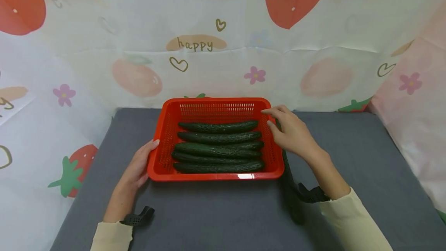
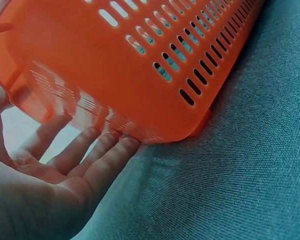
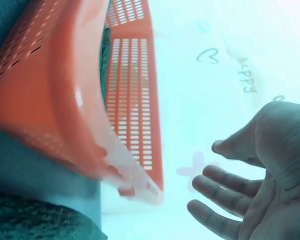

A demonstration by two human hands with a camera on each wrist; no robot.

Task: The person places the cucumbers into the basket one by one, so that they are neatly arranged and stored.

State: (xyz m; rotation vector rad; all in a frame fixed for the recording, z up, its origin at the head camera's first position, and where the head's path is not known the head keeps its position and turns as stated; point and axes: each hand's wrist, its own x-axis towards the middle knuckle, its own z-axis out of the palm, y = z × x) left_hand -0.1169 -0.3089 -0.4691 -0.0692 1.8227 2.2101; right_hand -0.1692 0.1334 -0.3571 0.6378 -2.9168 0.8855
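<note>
A red perforated plastic basket (image 1: 216,177) stands on the grey cloth, with several dark green cucumbers (image 1: 219,138) lying crosswise in it. My left hand (image 1: 136,165) holds its left side, thumb on the rim and fingertips against the outer wall; the left wrist view shows those fingers (image 2: 107,167) on the slotted wall. Over the right rim hovers my right hand (image 1: 292,133), thumb and fingers apart with nothing between them. Another cucumber (image 1: 292,200) lies on the cloth outside the basket's right side, partly hidden by the right hand and wrist strap; its bumpy skin (image 3: 40,220) fills the right wrist view's lower left corner.
Grey cloth (image 1: 209,212) covers the table. Behind it hangs a white sheet (image 1: 223,76) printed with strawberries, hearts and flowers, which also closes off both sides. Each wrist wears a black strap (image 1: 311,194).
</note>
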